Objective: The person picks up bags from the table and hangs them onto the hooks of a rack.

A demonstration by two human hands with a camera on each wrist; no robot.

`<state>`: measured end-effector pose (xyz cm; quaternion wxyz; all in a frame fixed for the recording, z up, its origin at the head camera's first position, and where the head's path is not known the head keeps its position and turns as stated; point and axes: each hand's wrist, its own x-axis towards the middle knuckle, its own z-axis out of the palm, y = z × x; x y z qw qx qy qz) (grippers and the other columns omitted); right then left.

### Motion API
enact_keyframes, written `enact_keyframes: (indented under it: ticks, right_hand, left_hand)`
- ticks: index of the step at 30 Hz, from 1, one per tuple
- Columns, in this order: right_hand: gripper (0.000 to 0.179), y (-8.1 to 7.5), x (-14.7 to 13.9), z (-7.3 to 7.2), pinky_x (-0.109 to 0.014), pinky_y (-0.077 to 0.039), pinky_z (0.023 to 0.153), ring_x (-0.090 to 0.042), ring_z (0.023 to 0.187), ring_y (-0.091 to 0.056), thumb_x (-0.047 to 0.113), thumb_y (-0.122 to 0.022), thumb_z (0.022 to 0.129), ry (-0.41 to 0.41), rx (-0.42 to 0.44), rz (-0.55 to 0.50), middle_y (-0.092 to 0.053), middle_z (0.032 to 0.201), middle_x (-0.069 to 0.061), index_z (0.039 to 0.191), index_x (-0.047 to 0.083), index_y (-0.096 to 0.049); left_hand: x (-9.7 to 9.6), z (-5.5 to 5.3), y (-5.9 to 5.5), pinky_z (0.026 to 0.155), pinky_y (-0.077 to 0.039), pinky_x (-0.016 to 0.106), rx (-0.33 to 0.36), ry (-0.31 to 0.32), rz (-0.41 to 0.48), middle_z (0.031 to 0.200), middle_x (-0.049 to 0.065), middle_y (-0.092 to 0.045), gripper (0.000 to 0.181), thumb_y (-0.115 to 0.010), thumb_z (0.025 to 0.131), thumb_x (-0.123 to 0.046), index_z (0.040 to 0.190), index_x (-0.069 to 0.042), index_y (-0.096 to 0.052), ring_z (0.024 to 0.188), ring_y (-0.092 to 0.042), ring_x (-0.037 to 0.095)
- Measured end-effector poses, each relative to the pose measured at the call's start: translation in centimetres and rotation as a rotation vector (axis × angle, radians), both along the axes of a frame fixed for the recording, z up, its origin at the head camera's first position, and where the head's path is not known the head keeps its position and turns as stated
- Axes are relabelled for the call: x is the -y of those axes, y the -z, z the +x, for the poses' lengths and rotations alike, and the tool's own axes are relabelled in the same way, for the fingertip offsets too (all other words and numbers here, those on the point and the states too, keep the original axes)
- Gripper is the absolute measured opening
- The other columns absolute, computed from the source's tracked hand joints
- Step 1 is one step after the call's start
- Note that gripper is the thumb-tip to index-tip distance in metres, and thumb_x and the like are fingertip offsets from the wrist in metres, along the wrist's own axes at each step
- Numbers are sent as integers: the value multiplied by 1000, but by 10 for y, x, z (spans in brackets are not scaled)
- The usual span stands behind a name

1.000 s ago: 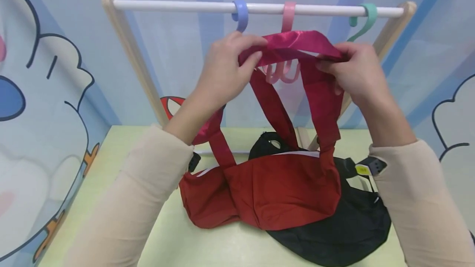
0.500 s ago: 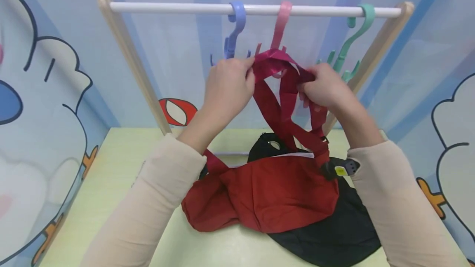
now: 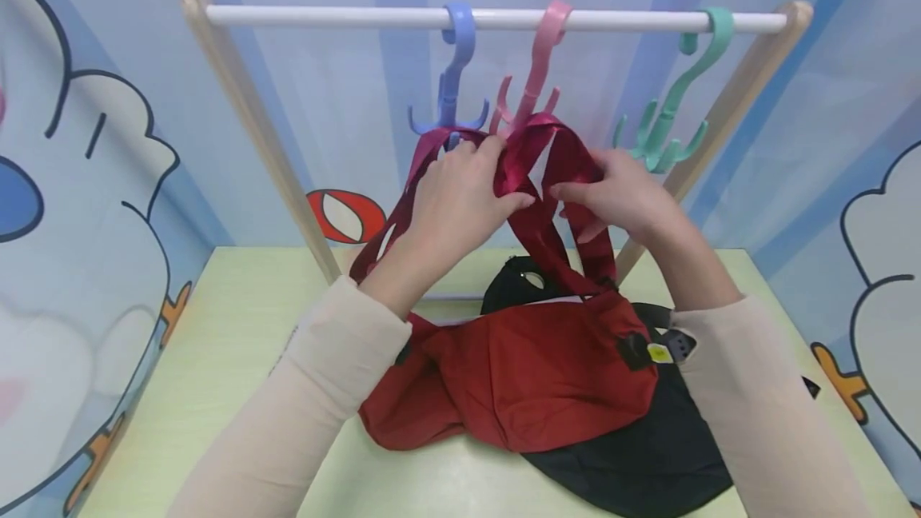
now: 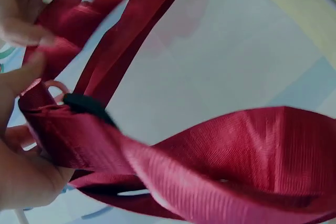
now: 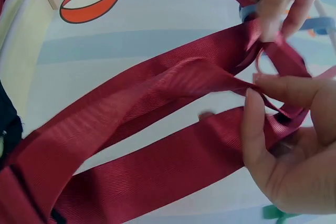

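A red fabric bag (image 3: pixel 547 374) rests on the table, its wide dark-red straps (image 3: pixel 568 154) raised toward a hanging rod. My left hand (image 3: pixel 456 202) grips a strap just under the pink multi-prong hanger (image 3: pixel 536 74). In the left wrist view, a folded strap end (image 4: pixel 73 137) lies in that hand. My right hand (image 3: pixel 626 190) is at the straps on the right; the right wrist view has its thumb and forefinger (image 5: pixel 286 90) pinching a strap edge. One strap loop reaches left to the prongs of the blue hanger (image 3: pixel 451 86). The pink prongs are partly hidden behind straps.
A black bag (image 3: pixel 619 470) lies partly under the red one. The white rod (image 3: pixel 331 16) spans a wooden frame (image 3: pixel 252 118), with a green hanger (image 3: pixel 669 114) toward its right end. A cartoon-printed backdrop (image 3: pixel 93 206) stands around the pale table (image 3: pixel 209 342).
Both hands have lowered, and the right has come in closer to the left. The straps dropped with them, uncovering the hangers. A strap loop now shows at the blue hanger.
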<state>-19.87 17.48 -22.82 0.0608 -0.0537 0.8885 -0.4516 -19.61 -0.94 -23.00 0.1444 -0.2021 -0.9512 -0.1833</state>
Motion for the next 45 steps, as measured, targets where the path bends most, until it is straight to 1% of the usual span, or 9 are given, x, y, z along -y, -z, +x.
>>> enact_keyframes:
  ticks: [5,8,13,19,25,30,34,37,45]
  right_hand:
    - [25,-6,4,8,-33,-49,57,-27,70,-61,18,-57,89,77,-269,162,-64,91,-18,108,2,-61]
    - [20,-4,8,9,-34,-44,61,-25,71,-59,16,-55,90,68,-336,239,-66,82,-16,99,3,-67]
    - [21,9,13,8,-33,-48,61,-28,66,-62,17,-54,92,-21,-269,228,-65,80,-15,100,2,-66]
    - [24,15,12,9,-34,-52,64,-26,69,-63,19,-56,91,-68,-204,113,-65,91,-16,106,1,-63]
    - [37,4,-5,24,-40,-49,78,-25,91,-61,22,-61,88,-69,-253,116,-61,108,-12,120,5,-56]
    - [47,-6,-36,43,-23,-46,80,-14,100,-57,19,-63,87,-81,-303,79,-55,122,-9,131,10,-49]
    - [41,-5,-67,57,-15,-46,76,-6,96,-57,11,-62,87,-141,-325,75,-60,113,-3,127,9,-52]
    - [38,3,-91,64,-15,-46,73,-5,95,-57,10,-62,87,-128,-283,125,-61,110,1,124,10,-54]
    - [46,53,-148,72,-19,-43,73,6,94,-53,30,-62,87,0,-120,297,-60,115,0,130,20,-48]
  left_hand:
    - [-2,4,6,70,-48,37,12,40,20,92,9,-60,39,-63,84,-27,117,-9,-56,87,-58,24]
    - [-1,7,10,71,-47,36,13,80,52,90,8,-61,36,-61,86,-27,117,-8,-58,87,-58,23]
    - [4,13,21,72,-46,35,40,111,95,88,8,-63,36,-58,90,-29,119,-9,-60,87,-57,22]
    - [16,16,33,77,-48,37,87,76,96,104,9,-65,36,-56,91,-32,118,-10,-62,94,-61,23]
    - [27,22,35,72,-49,35,106,64,179,96,4,-68,33,-60,88,-35,111,-13,-66,85,-63,17]
    - [30,30,31,64,-46,30,67,66,276,76,-2,-65,24,-61,87,-34,96,-13,-69,70,-60,11]
    - [26,36,31,60,-44,27,32,133,360,70,-4,-61,18,-63,86,-29,87,-13,-70,63,-55,9]
    - [19,40,35,61,-43,25,41,206,398,71,-3,-60,15,-64,85,-25,88,-11,-69,64,-53,9]
    - [-16,48,58,64,-45,18,235,414,496,82,-2,-61,20,-66,85,-20,100,-8,-66,71,-56,7]
